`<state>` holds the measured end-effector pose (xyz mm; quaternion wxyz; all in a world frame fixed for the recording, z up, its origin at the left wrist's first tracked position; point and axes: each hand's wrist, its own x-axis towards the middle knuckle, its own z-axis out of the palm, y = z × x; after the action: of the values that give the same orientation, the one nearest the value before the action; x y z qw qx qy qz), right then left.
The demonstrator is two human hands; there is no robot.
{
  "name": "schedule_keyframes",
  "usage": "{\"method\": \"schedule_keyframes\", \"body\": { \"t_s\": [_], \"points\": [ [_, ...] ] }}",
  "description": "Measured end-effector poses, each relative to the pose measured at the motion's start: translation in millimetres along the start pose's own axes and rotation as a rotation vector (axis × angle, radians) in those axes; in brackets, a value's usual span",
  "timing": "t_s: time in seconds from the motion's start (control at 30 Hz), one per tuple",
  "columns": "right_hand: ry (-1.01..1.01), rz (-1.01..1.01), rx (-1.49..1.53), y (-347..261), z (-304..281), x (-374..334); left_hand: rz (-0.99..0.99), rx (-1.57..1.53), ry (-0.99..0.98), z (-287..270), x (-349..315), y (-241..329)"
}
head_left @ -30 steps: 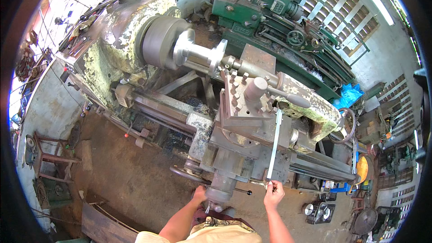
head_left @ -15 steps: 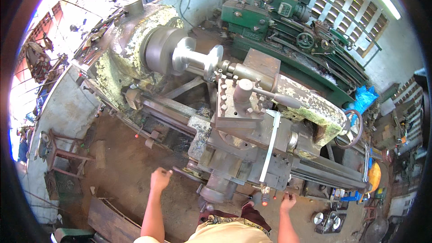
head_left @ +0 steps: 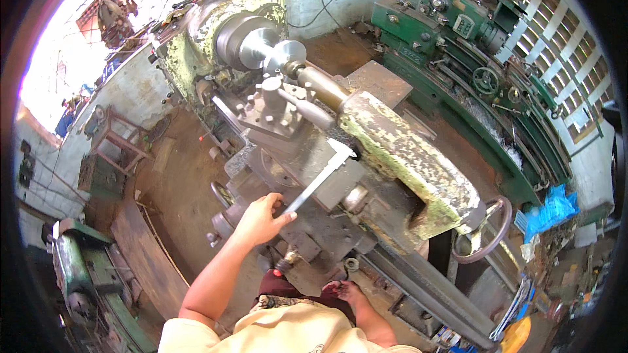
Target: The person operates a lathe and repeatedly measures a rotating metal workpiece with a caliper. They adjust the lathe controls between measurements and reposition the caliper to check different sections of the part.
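Steel of a long vernier caliper (head_left: 320,183) is seen lying slantwise across the carriage of a worn grey lathe (head_left: 366,157), its jaw end near the tailstock (head_left: 405,163) with flaking yellow-green paint. The caliper's lower end is gripped by the left hand (head_left: 260,219), fingers closed around the bar. The right hand (head_left: 345,291) is held low, just beside the lathe's apron, close to the body; whether it is open or closed cannot be told. A shiny workpiece (head_left: 271,52) is clamped in the chuck. A green lathe (head_left: 471,59) is seen behind.
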<state>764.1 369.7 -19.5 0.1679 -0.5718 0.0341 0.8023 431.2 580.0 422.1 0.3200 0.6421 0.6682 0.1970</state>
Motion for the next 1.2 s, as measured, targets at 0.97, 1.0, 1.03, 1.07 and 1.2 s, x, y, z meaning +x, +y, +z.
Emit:
{"method": "schedule_keyframes", "body": {
  "t_s": [0.97, 1.0, 1.03, 1.07, 1.2],
  "points": [
    [-0.553, -0.583, -0.627, -160.6, 89.4, -307.3, 0.155, -0.353, 0.535, 64.0, -57.2, 100.5],
    [-0.466, -0.838, -0.698, -195.2, 127.5, -353.7, 0.135, -0.418, 0.537, 65.0, -53.2, 112.9],
    [-0.351, -1.078, -0.554, -221.1, 169.1, -389.2, 0.153, -0.514, 0.546, 66.6, -46.7, 128.1],
    [-0.382, -1.254, -0.444, -257.9, 207.7, -415.4, 0.277, -0.608, 0.618, 67.4, -34.1, 145.1],
    [-0.533, -1.429, -0.111, -382.9, 317.7, -478.9, 0.599, -0.334, 0.478, 38.5, 21.5, 194.8]
  ]
}}
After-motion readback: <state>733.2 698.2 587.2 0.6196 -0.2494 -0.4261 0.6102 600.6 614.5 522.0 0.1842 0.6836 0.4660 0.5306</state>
